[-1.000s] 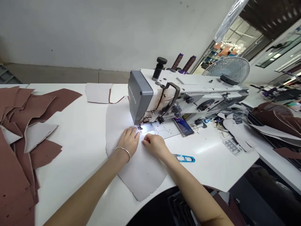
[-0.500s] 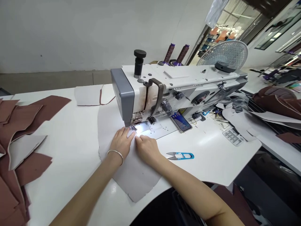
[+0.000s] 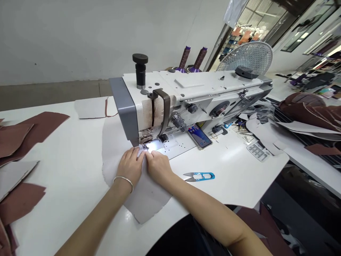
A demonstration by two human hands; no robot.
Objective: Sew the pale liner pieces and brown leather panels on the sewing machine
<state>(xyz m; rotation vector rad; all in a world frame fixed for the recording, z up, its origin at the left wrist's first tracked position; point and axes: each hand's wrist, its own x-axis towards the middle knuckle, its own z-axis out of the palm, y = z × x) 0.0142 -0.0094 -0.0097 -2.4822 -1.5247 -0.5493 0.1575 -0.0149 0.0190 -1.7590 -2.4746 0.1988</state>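
Note:
A pale grey sheet of material [image 3: 149,204], maybe leather or fabric seen from its back, lies under the presser foot of a white sewing machine [image 3: 160,80]. My left hand [image 3: 130,164], with a bangle at the wrist, rests flat on it, fingers stretched toward the lit needle area. Close beside it, my right hand [image 3: 159,165] has its fingers curled and pressed together on the sheet's right edge, just in front of the foot. The fingertips partly cover the seam line. Blue-handled thread snips [image 3: 204,176] lie right of my right hand.
Brown pieces [image 3: 23,202] are piled at the table's left. A grey piece with a brown strip [image 3: 92,108] lies behind. A phone [image 3: 199,136] sits under the machine arm, two thread cones [image 3: 199,58] and a fan [image 3: 247,58] behind it. Scraps [image 3: 262,133] lie right.
The whole view has shifted, so the machine appears farther left. The grey sheet's near corner looks slightly closer to the machine. Both hands keep their places on the sheet.

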